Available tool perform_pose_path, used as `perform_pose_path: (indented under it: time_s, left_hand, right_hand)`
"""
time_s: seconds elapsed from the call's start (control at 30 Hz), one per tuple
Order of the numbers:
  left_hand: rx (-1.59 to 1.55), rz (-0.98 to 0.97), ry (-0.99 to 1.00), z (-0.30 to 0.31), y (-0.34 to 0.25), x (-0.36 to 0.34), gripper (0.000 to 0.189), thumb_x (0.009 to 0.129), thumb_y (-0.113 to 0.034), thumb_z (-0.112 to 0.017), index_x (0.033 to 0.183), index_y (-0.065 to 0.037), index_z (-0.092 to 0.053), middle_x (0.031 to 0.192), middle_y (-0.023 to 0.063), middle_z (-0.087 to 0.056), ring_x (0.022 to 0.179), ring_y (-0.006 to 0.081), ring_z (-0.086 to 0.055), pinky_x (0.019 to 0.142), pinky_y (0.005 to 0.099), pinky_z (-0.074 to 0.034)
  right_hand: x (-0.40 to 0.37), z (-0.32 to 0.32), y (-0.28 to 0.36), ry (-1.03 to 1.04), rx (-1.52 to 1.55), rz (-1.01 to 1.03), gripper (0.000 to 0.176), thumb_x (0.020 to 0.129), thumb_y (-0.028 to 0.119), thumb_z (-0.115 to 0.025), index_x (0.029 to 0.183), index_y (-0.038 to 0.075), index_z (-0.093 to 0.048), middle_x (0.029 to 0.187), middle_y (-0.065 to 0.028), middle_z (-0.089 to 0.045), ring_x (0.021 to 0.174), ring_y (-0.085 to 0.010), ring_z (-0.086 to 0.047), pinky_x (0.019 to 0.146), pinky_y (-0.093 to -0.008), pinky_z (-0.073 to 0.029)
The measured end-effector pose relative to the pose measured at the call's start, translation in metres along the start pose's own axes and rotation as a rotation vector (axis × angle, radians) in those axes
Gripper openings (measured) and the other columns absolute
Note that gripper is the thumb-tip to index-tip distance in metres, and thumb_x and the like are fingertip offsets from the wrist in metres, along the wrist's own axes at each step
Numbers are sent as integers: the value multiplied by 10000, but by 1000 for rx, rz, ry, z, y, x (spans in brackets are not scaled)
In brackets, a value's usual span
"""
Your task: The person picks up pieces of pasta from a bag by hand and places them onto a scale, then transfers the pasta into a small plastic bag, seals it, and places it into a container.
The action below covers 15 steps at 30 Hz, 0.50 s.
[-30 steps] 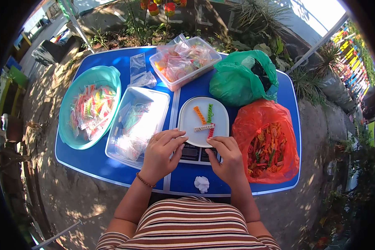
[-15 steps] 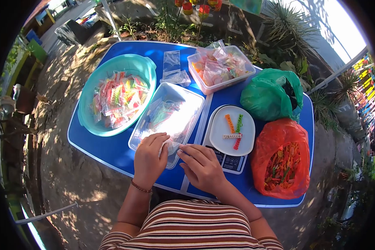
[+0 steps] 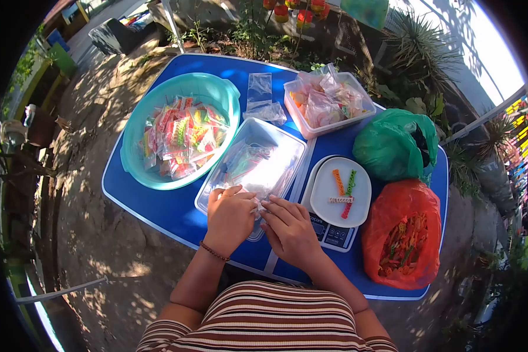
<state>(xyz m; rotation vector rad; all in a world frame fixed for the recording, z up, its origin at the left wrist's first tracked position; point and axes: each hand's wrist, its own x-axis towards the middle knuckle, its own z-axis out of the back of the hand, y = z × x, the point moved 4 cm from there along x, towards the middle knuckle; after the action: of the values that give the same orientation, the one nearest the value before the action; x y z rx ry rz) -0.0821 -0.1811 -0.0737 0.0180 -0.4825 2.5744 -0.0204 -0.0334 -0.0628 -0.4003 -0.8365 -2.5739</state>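
Note:
Over the near end of a clear plastic tub (image 3: 293, 146), my left hand (image 3: 232, 214) is closed on a small clear plastic bag (image 3: 260, 203). My right hand (image 3: 290, 232) touches the same bag from the other side, its fingertips pinched near the left ones. Inside the tub lie more clear bags, partly washed out by glare. To the right, a digital scale (image 3: 338, 236) carries a white plate (image 3: 362, 202) with orange, green, white and red twisted pieces. The fingers partly hide the held bag.
A teal basin (image 3: 129, 138) of filled packets stands left. Flat empty bags (image 3: 259, 88) lie behind the tub, beside a pink-tinted container (image 3: 302, 126) of packets. At the right are a green bag (image 3: 381, 144) and a red bag (image 3: 375, 211) holding colourful pieces.
The view has shifted, so the table and its contents appear farther right. Both hands have come closer together around the small bag, the left one turning inward.

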Motion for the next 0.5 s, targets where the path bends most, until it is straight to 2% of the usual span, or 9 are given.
perform_pose_path:
  time_s: [0.1,0.17,0.2,0.3,0.33,0.43,0.5]
  left_hand:
    - [-111,2,-96,1,0,-1,133,834,-128,-729,952,-136,-791,1063,-4,-780,1206,228,-656,1099,481,-376]
    - [-37,-30,-270,12,-8,-1,71,852,-105,-735,910,-138,-758,991,-18,-777,1114,212,-697,1128,489,-360]
    - [1,-47,-360,19,-12,-1,54,861,-94,-738,890,-139,-742,955,-25,-775,1067,204,-718,1143,493,-351]
    - [-145,-167,-458,29,-26,-5,84,892,-75,-713,906,-154,-688,905,-28,-740,967,180,-731,1200,508,-314]
    - [-181,-257,-468,31,-31,-6,128,890,-63,-725,967,-153,-677,918,-27,-745,885,156,-734,1195,501,-342]
    - [-329,-351,-338,34,-50,-6,215,846,-26,-779,981,-135,-653,922,-14,-766,900,164,-752,1159,498,-374]
    - [-433,-377,-352,34,-59,-1,245,847,-34,-802,1020,-118,-651,908,-13,-772,876,161,-755,1113,480,-415]
  right_hand:
    - [0,4,-1,-13,42,0,267,915,103,-723,1169,19,-726,1280,-128,-696,1314,-300,-587,1043,-436,-445]
    - [1,6,-2,-39,83,11,253,900,77,-720,1145,12,-722,1267,-141,-693,1314,-314,-584,1049,-440,-454]
    - [2,9,-3,-92,127,-15,251,889,55,-723,1136,10,-719,1271,-142,-690,1302,-322,-585,1040,-435,-465]
    - [7,26,0,-231,200,-57,254,855,-7,-730,1109,7,-710,1250,-142,-693,1246,-340,-601,1002,-420,-496]
    - [9,34,1,-263,184,-49,257,846,-24,-731,1100,8,-708,1221,-140,-701,1212,-342,-613,983,-417,-507]
    - [-2,49,-7,-301,151,-39,249,830,-55,-734,1068,11,-704,1103,-131,-724,1065,-332,-661,909,-411,-538]
    - [-14,60,-14,-348,156,-56,235,827,-69,-737,1045,11,-703,1024,-122,-732,957,-316,-686,838,-400,-555]
